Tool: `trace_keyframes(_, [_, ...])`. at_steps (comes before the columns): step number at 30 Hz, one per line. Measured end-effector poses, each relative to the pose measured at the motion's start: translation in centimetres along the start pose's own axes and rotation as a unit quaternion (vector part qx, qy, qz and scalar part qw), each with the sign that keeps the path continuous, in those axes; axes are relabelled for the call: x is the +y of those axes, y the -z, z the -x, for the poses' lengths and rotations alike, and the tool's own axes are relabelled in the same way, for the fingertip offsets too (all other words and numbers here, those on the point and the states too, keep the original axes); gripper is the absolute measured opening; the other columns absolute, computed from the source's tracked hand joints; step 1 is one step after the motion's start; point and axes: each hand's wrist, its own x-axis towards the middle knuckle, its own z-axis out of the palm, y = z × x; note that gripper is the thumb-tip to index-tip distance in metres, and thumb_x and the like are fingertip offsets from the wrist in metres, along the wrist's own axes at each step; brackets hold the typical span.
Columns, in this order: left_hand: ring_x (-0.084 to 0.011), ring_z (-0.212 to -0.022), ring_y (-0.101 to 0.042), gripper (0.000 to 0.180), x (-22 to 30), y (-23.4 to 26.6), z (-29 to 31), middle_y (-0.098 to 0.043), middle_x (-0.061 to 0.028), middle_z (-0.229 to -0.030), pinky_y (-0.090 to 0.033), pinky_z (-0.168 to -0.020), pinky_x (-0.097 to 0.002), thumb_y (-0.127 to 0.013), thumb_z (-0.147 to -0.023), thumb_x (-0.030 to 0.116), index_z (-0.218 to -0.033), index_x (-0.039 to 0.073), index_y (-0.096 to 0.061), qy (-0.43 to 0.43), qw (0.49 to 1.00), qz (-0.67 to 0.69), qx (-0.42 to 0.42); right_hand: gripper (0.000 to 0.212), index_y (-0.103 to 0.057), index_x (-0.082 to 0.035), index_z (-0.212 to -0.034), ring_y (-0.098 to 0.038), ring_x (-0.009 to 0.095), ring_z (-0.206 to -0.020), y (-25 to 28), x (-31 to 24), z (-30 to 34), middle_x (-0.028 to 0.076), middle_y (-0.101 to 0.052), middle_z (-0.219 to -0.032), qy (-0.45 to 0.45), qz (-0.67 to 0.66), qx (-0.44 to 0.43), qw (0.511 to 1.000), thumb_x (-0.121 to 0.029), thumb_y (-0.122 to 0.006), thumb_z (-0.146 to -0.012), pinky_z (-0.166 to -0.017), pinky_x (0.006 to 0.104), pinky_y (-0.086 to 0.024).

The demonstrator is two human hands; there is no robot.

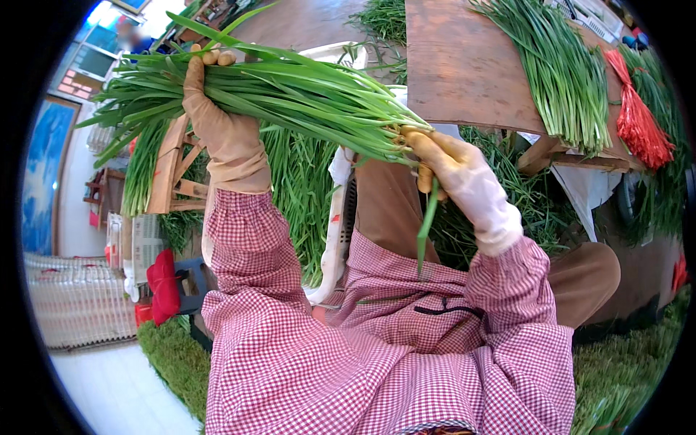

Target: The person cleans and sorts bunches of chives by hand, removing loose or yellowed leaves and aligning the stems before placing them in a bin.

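A thick bunch of green garlic chives (pixel 312 94) lies sideways in front of me, leaf tips to the left and pale cut ends to the right. My left hand (pixel 221 130), in a tan glove, is closed around its leafy part. At the pale ends, my right hand (pixel 464 177), in a whitish glove with yellowed fingers, has its fingers bent together. A single chive leaf (pixel 426 230) hangs down from those fingers. Beneath the bunch, more chives (pixel 297 196) lie in a white-rimmed crate (pixel 335 246) by my knee.
On the wooden table (pixel 464 65) at the right lie another pile of chives (pixel 554 72) and a bundle of red ties (pixel 641 116). A wooden stand (pixel 170 163) is at the left. Behind it are stacked white crates (pixel 80 301) and a red cloth (pixel 164 286). Loose greens (pixel 507 181) cover the floor.
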Motion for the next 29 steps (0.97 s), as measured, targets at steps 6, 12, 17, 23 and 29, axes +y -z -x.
trace_keyframes(6, [-0.0162,-0.079,-0.053,0.013,-1.8,-3.9,1.3,-0.055,-0.0038,-0.081,-0.047,-0.074,-0.0303,-0.048,-0.089,0.016,-0.086,0.004,-0.054,0.018,0.999,-0.005,-0.037,0.028,-0.063,-0.002,-0.099,-0.047,0.006,-0.048,-0.5,1.6,-3.1,0.0,-0.054,-0.057,0.053,-0.02,0.018,0.998,-0.026,-0.053,-0.088,-0.043,0.0198,-0.035])
trace_keyframes(12, [-0.0162,-0.076,-0.055,0.015,-0.6,-2.1,0.1,-0.056,-0.0054,-0.079,-0.05,-0.069,-0.0284,-0.047,-0.089,0.016,-0.083,0.003,-0.053,0.001,0.998,-0.068,-0.009,0.02,-0.061,-0.004,-0.095,-0.055,0.013,-0.051,2.8,6.9,-1.7,0.008,-0.057,-0.062,0.264,0.281,0.038,0.922,-0.021,-0.052,-0.087,-0.043,0.0242,-0.042])
trace_keyframes(17, [-0.0173,-0.073,-0.056,0.014,1.7,1.0,-2.3,-0.057,-0.0076,-0.075,-0.051,-0.07,-0.0281,-0.049,-0.088,0.015,-0.083,0.002,-0.052,-0.014,0.994,-0.079,0.071,0.034,-0.061,-0.003,-0.105,-0.06,0.032,-0.092,13.5,18.3,1.7,0.018,-0.061,-0.102,-0.308,0.545,0.068,0.777,-0.025,-0.044,-0.086,-0.079,0.0384,-0.047])
trace_keyframes(23, [-0.0185,-0.071,-0.057,0.011,1.5,1.4,-2.7,-0.058,-0.0064,-0.073,-0.051,-0.071,-0.0311,-0.051,-0.087,0.014,-0.082,0.004,-0.054,0.009,0.994,-0.075,0.083,0.042,-0.05,-0.001,-0.118,-0.062,0.018,-0.08,6.3,7.3,1.3,0.013,-0.062,-0.1,-0.06,0.067,0.061,0.994,-0.029,-0.05,-0.088,-0.069,0.0265,-0.049])
trace_keyframes(29, [-0.0259,-0.081,-0.055,0.01,-0.3,1.9,-4.5,-0.059,-0.0112,-0.083,-0.044,-0.089,-0.043,-0.054,-0.084,0.011,-0.088,0.002,-0.052,0.108,0.992,0.065,-0.009,0.051,-0.042,-0.004,-0.126,-0.057,0.009,-0.064,-1.3,5.7,-3.8,0.006,-0.063,-0.091,0.04,-0.324,-0.215,0.92,-0.036,-0.051,-0.088,-0.06,0.02,-0.048])
